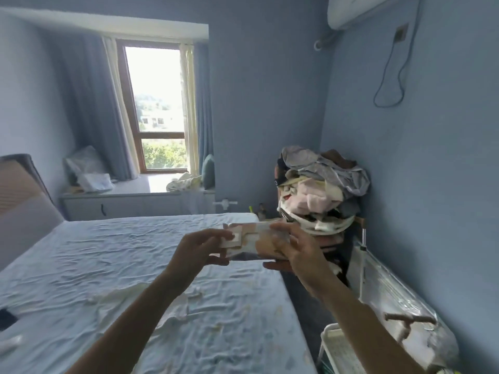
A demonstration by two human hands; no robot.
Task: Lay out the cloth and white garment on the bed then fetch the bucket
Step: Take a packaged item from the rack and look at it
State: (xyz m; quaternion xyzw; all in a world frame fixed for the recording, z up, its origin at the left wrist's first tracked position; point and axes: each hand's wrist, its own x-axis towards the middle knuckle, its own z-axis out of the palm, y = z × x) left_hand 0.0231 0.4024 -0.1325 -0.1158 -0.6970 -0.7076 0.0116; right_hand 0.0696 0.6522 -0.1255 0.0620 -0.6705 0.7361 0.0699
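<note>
While both hands hold it up over the far right part of the bed, a folded cloth [256, 241], tan and white with a pale square patch, sits between them at mid-frame, clear of the sheet. Left hand [201, 251] pinches the left end, thumb under, fingers [216, 233] curled over the top edge, closed on the fabric. Right hand [293, 248] grips the right end, fingers [280, 226] wrapped over the top, thumb below, also closed on it. Cloth blurred, pattern unclear. White garment [151, 300] lies flat and rumpled on the bed [81, 252] under the left forearm, near the front half of the mattress, well apart from the held cloth. Bed sheet is pale blue and wrinkled; a dark item [6, 318] at its left edge, can't tell what. Headboard [19, 190] at far left. Beyond the right hand, a heap of mixed clothes [321, 184] piled high on a chair in the corner by the blue wall. White wire rack [337, 352] at lower right beside the bed, a plastic-wrapped flat object [399, 300] leaning on the wall behind it. Window [159, 109] with blue curtains at the back, sill bench with bags [89, 171]. Air conditioner [370, 10] top right. Bucket not identifiable in view
</note>
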